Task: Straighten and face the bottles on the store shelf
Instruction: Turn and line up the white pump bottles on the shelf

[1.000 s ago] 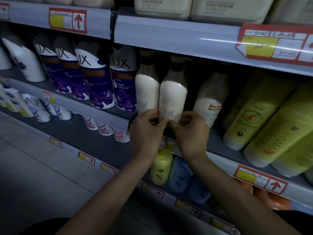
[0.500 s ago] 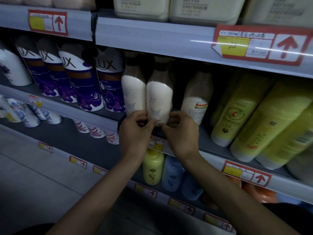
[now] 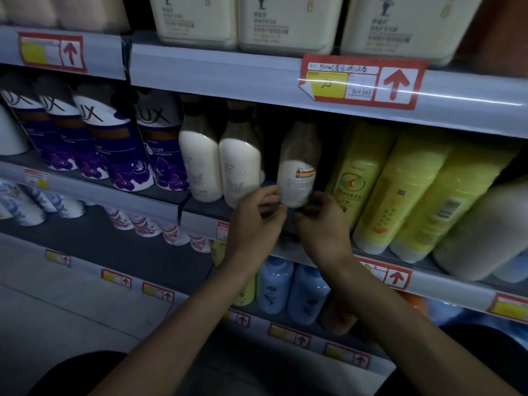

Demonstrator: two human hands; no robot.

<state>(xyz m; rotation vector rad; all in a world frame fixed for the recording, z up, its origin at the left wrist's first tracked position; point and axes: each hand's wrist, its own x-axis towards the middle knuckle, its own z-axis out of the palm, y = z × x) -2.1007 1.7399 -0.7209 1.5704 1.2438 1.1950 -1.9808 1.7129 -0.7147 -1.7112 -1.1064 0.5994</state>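
White bottle between our left hand and right hand shows its back; we pinch its base; facing it likely needs a half-turn.

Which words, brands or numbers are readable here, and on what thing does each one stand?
"LUX": purple bottles, letters partly cut off.
"500ml": handwritten on the large price tag; the rest unreadable.
Blurred, unreadable: white bottle back label, cream tubs, small tags.
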